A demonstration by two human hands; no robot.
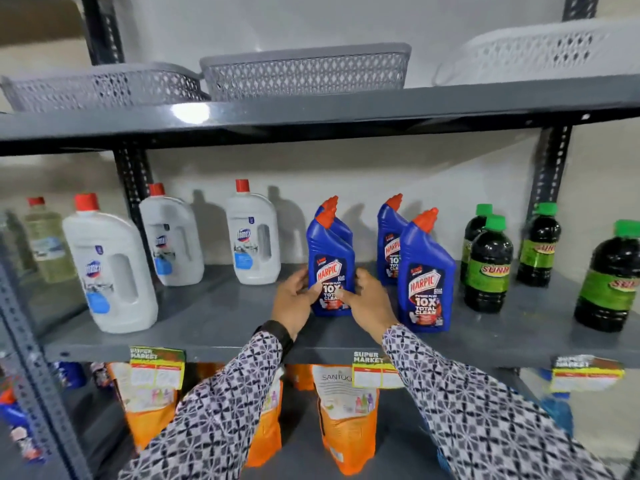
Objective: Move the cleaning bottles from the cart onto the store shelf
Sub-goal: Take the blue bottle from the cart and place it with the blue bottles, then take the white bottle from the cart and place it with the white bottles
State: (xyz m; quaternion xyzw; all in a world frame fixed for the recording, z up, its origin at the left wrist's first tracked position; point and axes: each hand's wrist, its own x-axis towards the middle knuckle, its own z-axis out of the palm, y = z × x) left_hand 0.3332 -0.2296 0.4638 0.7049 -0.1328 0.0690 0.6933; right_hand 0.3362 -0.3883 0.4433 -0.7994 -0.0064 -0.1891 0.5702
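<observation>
A blue Harpic bottle (330, 251) with an orange cap stands upright on the grey middle shelf (221, 327). My left hand (294, 299) grips its left side and my right hand (369, 299) grips its right side, thumbs on the label. A second blue bottle (341, 225) stands right behind it. Two more Harpic bottles (424, 271) stand to the right. White Domex jugs (110, 265) are on the left, dark green-capped bottles (488, 268) on the right. The cart is out of view.
Grey and white perforated baskets (304, 71) sit on the upper shelf. Orange refill pouches (346, 420) stand on the shelf below, behind supermarket price tags (369, 370). A slotted steel upright (27, 375) runs down the left. A pale yellow bottle (48, 244) stands far left.
</observation>
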